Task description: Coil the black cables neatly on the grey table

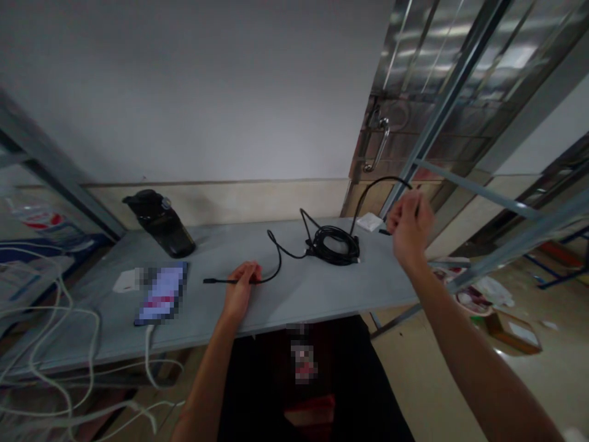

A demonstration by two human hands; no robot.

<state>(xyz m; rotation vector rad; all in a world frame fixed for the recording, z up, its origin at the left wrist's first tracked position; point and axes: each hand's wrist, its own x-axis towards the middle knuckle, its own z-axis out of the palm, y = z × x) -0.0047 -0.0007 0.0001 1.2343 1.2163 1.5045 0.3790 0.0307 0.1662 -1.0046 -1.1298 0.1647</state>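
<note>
A black cable lies on the grey table (294,294), with a coiled bundle (335,245) near the back right. My left hand (242,285) rests on the table, fingers closed round one end of the cable (216,281), whose plug points left. My right hand (409,227) is raised above the table's right end, closed round the other end of the cable, which arcs up from the coil (377,181).
A black bottle (161,224) stands tilted at the back left. A phone (163,294) and a white charger (126,280) lie at the left, with white cables (55,319) hanging off. A small white packet (369,221) sits near the coil. A metal door (414,104) stands behind.
</note>
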